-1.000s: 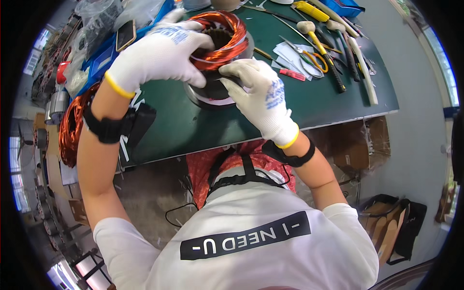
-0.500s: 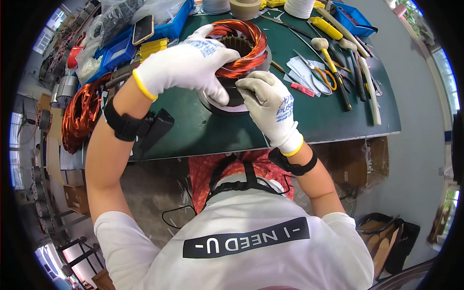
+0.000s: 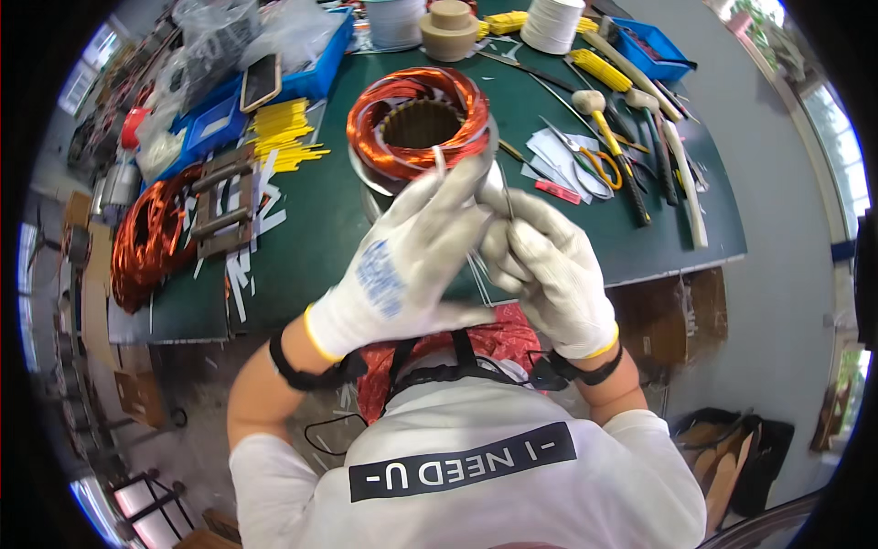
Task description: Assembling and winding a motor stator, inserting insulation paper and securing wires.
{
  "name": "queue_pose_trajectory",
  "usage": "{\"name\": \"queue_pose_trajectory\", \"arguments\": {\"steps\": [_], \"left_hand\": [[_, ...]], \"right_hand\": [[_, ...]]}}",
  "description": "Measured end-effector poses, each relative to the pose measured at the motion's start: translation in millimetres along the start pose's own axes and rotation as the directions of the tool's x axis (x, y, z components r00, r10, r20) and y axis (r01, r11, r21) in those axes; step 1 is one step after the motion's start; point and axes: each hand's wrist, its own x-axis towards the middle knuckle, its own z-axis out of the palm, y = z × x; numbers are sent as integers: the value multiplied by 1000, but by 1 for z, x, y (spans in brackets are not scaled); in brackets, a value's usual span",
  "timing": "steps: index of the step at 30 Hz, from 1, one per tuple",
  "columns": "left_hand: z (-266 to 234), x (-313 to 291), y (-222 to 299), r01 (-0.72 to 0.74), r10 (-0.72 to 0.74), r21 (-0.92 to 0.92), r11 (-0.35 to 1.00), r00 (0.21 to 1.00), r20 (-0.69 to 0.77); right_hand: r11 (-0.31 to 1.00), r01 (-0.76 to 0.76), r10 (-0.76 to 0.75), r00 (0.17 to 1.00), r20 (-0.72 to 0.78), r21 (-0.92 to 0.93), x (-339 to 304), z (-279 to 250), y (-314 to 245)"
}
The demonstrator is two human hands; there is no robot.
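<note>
A motor stator (image 3: pixel 419 123) with an orange-red copper winding ring stands on the green bench in front of me. White lacing crosses the copper. My left hand (image 3: pixel 402 252), in a white glove, is open and blurred, its fingers stretched over the stator's near edge and its thumb apart. To its right, my gloved right hand (image 3: pixel 549 265) is closed in a pinch. A thin white cord (image 3: pixel 477 279) hangs beneath its fingers, and a slim greyish needle-like piece (image 3: pixel 509 197) sticks up at the fingertips. The left fingertips overlap the stator's near side and hide part of it.
Loose copper coils (image 3: pixel 151 233), a metal frame (image 3: pixel 224 201) and yellow strips (image 3: pixel 283 133) lie at left. Scissors (image 3: pixel 599 165), a yellow-handled mallet (image 3: pixel 613 137) and a red knife (image 3: pixel 558 190) lie at right. Cord spools (image 3: pixel 551 26) and blue bins (image 3: pixel 654 46) stand behind.
Both hands have drawn back toward me from the stator. My left hand has let go of the copper ring and come down next to my right hand. The winding's top is now uncovered.
</note>
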Motion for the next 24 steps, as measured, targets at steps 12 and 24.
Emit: {"name": "queue_pose_trajectory", "arguments": {"steps": [12,24], "left_hand": [[-79,-168,-1,784,-802,240,573,476,359],[-167,-504,78,554,-914,-806,-207,-403,-41]], "right_hand": [[996,70,-82,940,-330,-48,-52,-116,-22],[990,41,-104,857,-504,-135,-31,-183,-29]]}}
